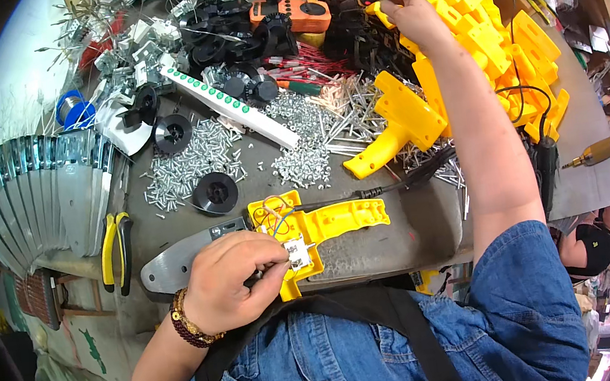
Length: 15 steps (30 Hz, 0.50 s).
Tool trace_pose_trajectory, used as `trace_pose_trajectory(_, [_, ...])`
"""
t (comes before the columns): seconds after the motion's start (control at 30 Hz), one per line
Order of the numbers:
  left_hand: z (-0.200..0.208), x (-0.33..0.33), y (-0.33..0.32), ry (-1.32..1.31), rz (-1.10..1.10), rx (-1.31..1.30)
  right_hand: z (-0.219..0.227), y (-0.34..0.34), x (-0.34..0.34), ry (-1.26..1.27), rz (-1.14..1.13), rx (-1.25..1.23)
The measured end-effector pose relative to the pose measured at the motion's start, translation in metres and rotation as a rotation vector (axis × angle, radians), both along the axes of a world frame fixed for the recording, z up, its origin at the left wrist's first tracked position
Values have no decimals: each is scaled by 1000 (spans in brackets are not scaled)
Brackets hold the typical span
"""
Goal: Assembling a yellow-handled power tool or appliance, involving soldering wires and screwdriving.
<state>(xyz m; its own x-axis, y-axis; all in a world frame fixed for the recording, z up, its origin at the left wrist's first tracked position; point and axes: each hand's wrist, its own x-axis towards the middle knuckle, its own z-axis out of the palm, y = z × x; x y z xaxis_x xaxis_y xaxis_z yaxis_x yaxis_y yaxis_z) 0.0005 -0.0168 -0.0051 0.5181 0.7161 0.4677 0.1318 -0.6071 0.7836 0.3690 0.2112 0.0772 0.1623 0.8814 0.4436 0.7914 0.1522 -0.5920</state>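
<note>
At the near edge of the bench lies an open yellow tool housing half with a handle. Thin wires, a black cord and a white-and-metal part sit in it. A grey metal guide bar sticks out from its left side. My left hand is closed over the joint of bar and housing, thumb against fingers; what they pinch is hidden. My right hand is stretched to the far right, fingers closed on a dark elongated tool beside the piled yellow housings.
Screw piles, black round caps and a white strip lie across the middle. Fanned guide bars and yellow-black pliers lie left. An orange tool stands at the back. A gold-coloured screwdriver hangs right; another person's arm shows beyond.
</note>
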Motion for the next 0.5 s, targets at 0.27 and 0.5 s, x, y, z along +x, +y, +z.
trace_pose_trajectory(0.27, [-2, -4, 0, 13, 8, 61, -12, -177, -70, 44, 439, 177])
trace_pose_trajectory(0.5, [-5, 1, -3, -10, 31, 55, -71, -247, -120, -303, 913, 329])
